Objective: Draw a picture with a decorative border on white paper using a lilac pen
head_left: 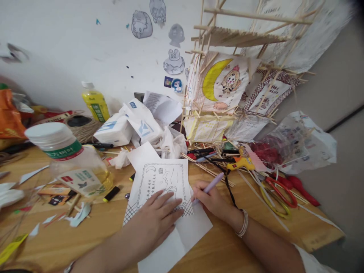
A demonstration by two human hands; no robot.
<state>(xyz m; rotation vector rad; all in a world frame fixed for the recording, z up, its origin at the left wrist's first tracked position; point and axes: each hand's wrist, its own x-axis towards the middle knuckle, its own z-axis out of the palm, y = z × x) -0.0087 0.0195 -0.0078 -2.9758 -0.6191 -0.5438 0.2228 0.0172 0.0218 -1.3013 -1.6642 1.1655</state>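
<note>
Flat on a sheet of paper [162, 172] lies my left hand [159, 218], its fingers stretched over the lower part of a black-line drawing. The drawing has a moon, written characters, a wavy border and cross-hatching at the bottom. My right hand [210, 199] grips a light purple pen [209, 187], its tip end at the sheet's right edge near the hatching. A blank white sheet [196, 225] sticks out underneath, below and to the right. Another white paper [143, 155] shows behind the drawing. My left hand hides part of the picture.
A stick frame [256, 16] hung with drawn panels stands at the back right. Around the paper are a large clear bottle [82, 167], a marker cap [111, 194], tissue packs [142, 119], a yellow glue gun [241, 163], scissors [280, 197] and paper scraps [79, 216].
</note>
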